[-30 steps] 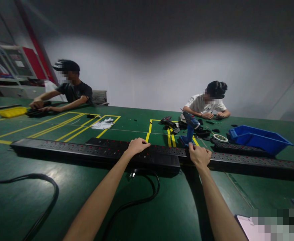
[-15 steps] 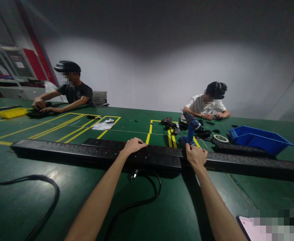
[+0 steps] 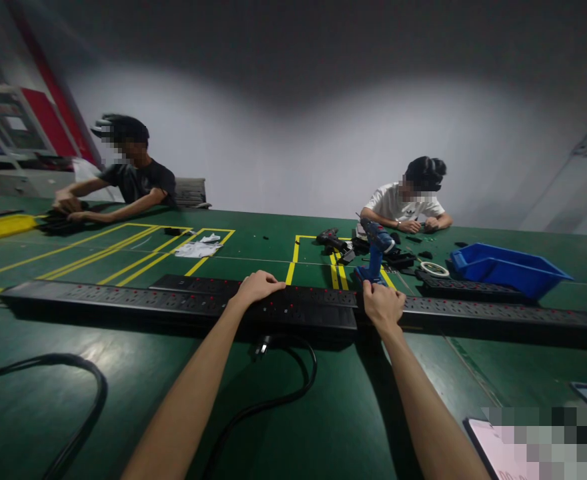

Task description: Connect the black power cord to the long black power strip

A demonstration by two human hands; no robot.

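Long black power strips [image 3: 123, 303] with rows of sockets and small red lights lie across the green table. My left hand [image 3: 258, 287] is closed over the strips near the middle, fingers pointing right. Further right, my right hand [image 3: 384, 305] has its fingers wrapped on the strip's far edge. A blue cordless drill [image 3: 375, 247] stands upright just beyond my right hand. Below the strips lies a black plug [image 3: 262, 349] with its cable [image 3: 273, 403] curling toward me.
Another black cable [image 3: 98, 393] loops at the left. Behind the strips are a blue bin [image 3: 508, 267], a tape ring [image 3: 434, 269], a second drill [image 3: 331, 239], papers [image 3: 198, 247] and a yellow tray [image 3: 3, 226]. Two people sit across the table. A phone [image 3: 493, 447] lies bottom right.
The whole view has shifted slightly, so things appear a little further left and higher. Both hands keep their places on the strips.
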